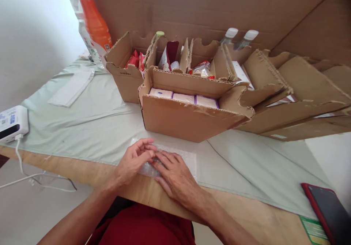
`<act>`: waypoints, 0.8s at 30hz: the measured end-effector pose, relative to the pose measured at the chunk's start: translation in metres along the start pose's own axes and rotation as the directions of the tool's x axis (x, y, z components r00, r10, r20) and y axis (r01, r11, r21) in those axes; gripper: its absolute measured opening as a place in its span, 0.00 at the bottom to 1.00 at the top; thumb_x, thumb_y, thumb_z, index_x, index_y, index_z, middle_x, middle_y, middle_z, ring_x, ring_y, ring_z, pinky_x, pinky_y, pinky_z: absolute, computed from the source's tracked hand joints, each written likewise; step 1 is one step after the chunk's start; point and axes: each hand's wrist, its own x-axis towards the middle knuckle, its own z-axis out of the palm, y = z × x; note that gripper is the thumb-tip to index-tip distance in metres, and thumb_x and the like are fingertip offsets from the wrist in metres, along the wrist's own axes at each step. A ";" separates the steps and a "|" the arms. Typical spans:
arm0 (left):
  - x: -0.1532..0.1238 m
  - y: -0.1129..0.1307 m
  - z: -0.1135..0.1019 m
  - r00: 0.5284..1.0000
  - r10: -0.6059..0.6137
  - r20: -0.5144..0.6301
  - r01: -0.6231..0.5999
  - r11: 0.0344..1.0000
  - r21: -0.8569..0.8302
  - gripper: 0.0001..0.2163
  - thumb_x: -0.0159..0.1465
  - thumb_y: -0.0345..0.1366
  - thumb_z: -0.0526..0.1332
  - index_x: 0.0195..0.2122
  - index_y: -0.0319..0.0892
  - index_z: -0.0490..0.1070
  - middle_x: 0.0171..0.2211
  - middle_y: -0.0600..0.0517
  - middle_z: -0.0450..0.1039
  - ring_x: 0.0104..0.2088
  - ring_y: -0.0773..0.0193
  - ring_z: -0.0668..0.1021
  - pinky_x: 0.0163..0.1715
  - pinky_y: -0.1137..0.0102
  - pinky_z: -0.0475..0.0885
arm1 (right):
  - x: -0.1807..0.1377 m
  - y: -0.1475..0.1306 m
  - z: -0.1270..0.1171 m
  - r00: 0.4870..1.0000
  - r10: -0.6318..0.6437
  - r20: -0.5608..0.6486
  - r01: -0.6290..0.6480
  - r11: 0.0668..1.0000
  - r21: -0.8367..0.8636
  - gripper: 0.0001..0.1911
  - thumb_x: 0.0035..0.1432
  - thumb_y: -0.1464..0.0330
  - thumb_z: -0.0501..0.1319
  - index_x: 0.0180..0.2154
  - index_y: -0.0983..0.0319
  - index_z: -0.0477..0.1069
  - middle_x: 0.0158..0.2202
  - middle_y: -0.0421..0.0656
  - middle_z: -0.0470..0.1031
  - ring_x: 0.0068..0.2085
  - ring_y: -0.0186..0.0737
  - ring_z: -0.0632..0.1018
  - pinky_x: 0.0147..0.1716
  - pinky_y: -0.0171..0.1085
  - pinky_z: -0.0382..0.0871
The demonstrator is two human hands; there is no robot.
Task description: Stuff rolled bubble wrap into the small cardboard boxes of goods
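Note:
A sheet of clear bubble wrap (189, 161) lies flat near the table's front edge. My right hand (174, 173) rests palm down on it, fingers stretched out. Beside it, my left hand (134, 161) is curled over the left part of the sheet, thumb and fingertips drawn close together. What sits between those fingertips, if anything, is too small to make out. The fingertips of both hands nearly meet. Just beyond them stands an open cardboard box (175, 119) with purple-edged white packs (183, 98) inside.
Behind stand more cardboard bins (126, 86) with snack packets (203, 69). An orange bottle (94, 22) is at the back left. A folded white cloth (72, 87) and a white device (13, 122) with a cable lie left. A red-cased phone (329, 208) lies right.

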 end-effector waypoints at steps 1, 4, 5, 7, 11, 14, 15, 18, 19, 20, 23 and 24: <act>0.004 -0.003 -0.001 0.999 -0.006 -0.053 0.004 0.999 -0.038 0.21 0.56 0.40 0.72 0.49 0.41 0.73 0.42 0.48 0.77 0.40 0.59 0.81 0.40 0.64 0.77 | -0.006 0.004 0.002 1.000 -0.001 0.013 0.001 1.000 -0.025 0.18 0.65 0.70 0.60 0.56 0.59 0.73 0.62 0.50 0.73 0.62 0.53 0.72 0.56 0.54 0.70; 0.009 -0.010 -0.008 0.996 0.010 -0.088 -0.017 0.997 -0.075 0.21 0.56 0.42 0.71 0.48 0.41 0.73 0.46 0.46 0.76 0.45 0.54 0.81 0.42 0.61 0.78 | -0.048 0.031 -0.002 0.996 0.048 -0.080 -0.059 0.989 -0.137 0.17 0.67 0.69 0.58 0.56 0.59 0.73 0.62 0.51 0.73 0.62 0.55 0.74 0.54 0.56 0.70; 0.009 -0.010 -0.009 0.998 0.021 -0.067 -0.025 0.998 -0.052 0.19 0.57 0.42 0.71 0.47 0.40 0.74 0.47 0.45 0.75 0.46 0.53 0.81 0.43 0.61 0.78 | -0.067 0.041 -0.006 0.989 0.071 -0.127 -0.092 0.981 -0.171 0.16 0.68 0.69 0.57 0.55 0.59 0.73 0.61 0.51 0.74 0.61 0.55 0.75 0.52 0.54 0.70; 0.005 -0.009 -0.012 0.998 0.044 -0.037 -0.044 0.999 0.018 0.16 0.59 0.43 0.68 0.45 0.40 0.75 0.46 0.45 0.76 0.47 0.53 0.80 0.43 0.62 0.78 | -0.099 0.055 -0.018 0.962 0.131 -0.239 -0.184 0.959 -0.215 0.12 0.69 0.68 0.56 0.51 0.59 0.74 0.57 0.50 0.78 0.57 0.53 0.78 0.49 0.51 0.71; -0.009 0.000 -0.022 0.965 0.257 -0.059 -0.202 0.865 0.460 0.13 0.64 0.41 0.61 0.47 0.42 0.75 0.45 0.46 0.77 0.45 0.55 0.79 0.42 0.62 0.76 | -0.119 0.057 -0.033 0.886 0.252 -0.388 -0.350 0.914 -0.205 0.09 0.70 0.66 0.56 0.47 0.59 0.74 0.50 0.49 0.81 0.51 0.50 0.81 0.47 0.47 0.72; -0.015 0.002 -0.039 0.859 0.512 -0.008 -0.252 0.437 0.863 0.15 0.66 0.39 0.57 0.50 0.40 0.75 0.45 0.43 0.76 0.45 0.51 0.77 0.42 0.58 0.75 | -0.096 0.052 -0.028 0.886 0.261 -0.384 -0.361 0.907 -0.217 0.14 0.71 0.63 0.55 0.51 0.61 0.72 0.52 0.51 0.80 0.53 0.52 0.80 0.48 0.48 0.71; -0.015 0.001 -0.044 0.837 0.547 0.022 -0.215 0.291 0.932 0.16 0.66 0.40 0.57 0.50 0.39 0.75 0.44 0.42 0.76 0.44 0.49 0.76 0.43 0.55 0.74 | -0.085 0.051 -0.023 0.891 0.263 -0.370 -0.365 0.900 -0.238 0.16 0.71 0.61 0.55 0.52 0.62 0.72 0.53 0.52 0.79 0.53 0.54 0.79 0.47 0.49 0.71; -0.013 -0.005 -0.054 0.850 0.522 0.069 -0.095 0.023 0.995 0.14 0.65 0.42 0.60 0.44 0.37 0.77 0.39 0.41 0.75 0.42 0.45 0.75 0.45 0.50 0.72 | -0.058 0.049 -0.006 0.903 0.282 -0.324 -0.381 0.874 -0.301 0.21 0.69 0.56 0.54 0.52 0.65 0.72 0.55 0.56 0.78 0.54 0.60 0.78 0.46 0.52 0.71; -0.012 -0.008 -0.054 0.864 0.498 0.074 -0.083 -0.005 0.997 0.12 0.64 0.41 0.61 0.41 0.38 0.77 0.38 0.41 0.75 0.41 0.45 0.75 0.45 0.50 0.72 | -0.052 0.047 0.000 0.904 0.285 -0.318 -0.381 0.876 -0.297 0.20 0.69 0.57 0.54 0.50 0.65 0.73 0.55 0.57 0.77 0.54 0.60 0.78 0.46 0.52 0.71; -0.010 -0.010 -0.052 0.875 0.478 0.078 -0.083 -0.011 0.997 0.09 0.64 0.39 0.61 0.37 0.39 0.76 0.38 0.42 0.75 0.41 0.45 0.75 0.45 0.51 0.72 | -0.048 0.045 0.004 0.905 0.282 -0.319 -0.373 0.886 -0.275 0.18 0.69 0.58 0.54 0.46 0.64 0.74 0.55 0.56 0.77 0.53 0.60 0.78 0.45 0.52 0.71; -0.008 -0.014 -0.042 0.880 0.468 0.085 -0.127 0.058 0.990 0.05 0.62 0.32 0.57 0.31 0.42 0.72 0.36 0.45 0.74 0.40 0.49 0.75 0.43 0.56 0.72 | -0.047 0.035 0.007 0.895 0.278 -0.350 -0.341 0.931 -0.130 0.13 0.69 0.64 0.53 0.37 0.61 0.73 0.53 0.53 0.79 0.50 0.55 0.80 0.45 0.50 0.72; -0.009 -0.014 -0.038 0.877 0.474 0.078 -0.148 0.112 0.983 0.05 0.61 0.31 0.56 0.31 0.42 0.71 0.35 0.46 0.74 0.38 0.51 0.75 0.41 0.58 0.72 | -0.048 0.031 0.005 0.883 0.305 -0.357 -0.347 0.936 -0.057 0.12 0.69 0.64 0.54 0.36 0.60 0.73 0.50 0.51 0.81 0.48 0.52 0.81 0.44 0.48 0.73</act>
